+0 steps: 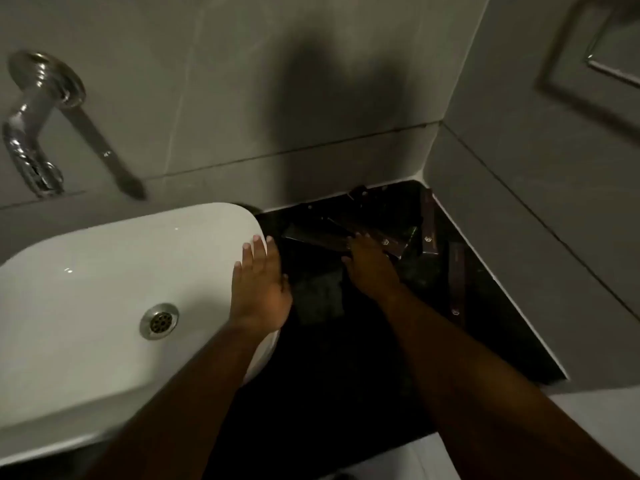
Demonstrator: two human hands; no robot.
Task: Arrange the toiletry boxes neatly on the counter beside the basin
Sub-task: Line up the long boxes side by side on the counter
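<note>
Boxes [367,237], dark and long, lie scattered on the black counter [346,358] in the corner to the right of the basin [104,271]. Several overlap at angles in a loose heap near the back wall; how many is hard to tell in the dim light. One box [429,223] lies lengthwise along the right-hand wall, and another [457,282] lies nearer the front edge, also along that wall, apart from the heap. The right hand [372,265] reaches palm-down onto the near end of the heap, its fingers resting on the top box; whether they have closed around it cannot be told, since the fingertips merge with the dark cardboard. The left hand [259,282] is flat and empty, fingers straight and slightly spread, over the right rim of the basin, where white bowl meets counter. Both forearms come in bare from the lower edge. A chrome tap [34,133] juts from the grey tiled wall above the basin, and a drain [160,321] sits in the bowl's floor.
</note>
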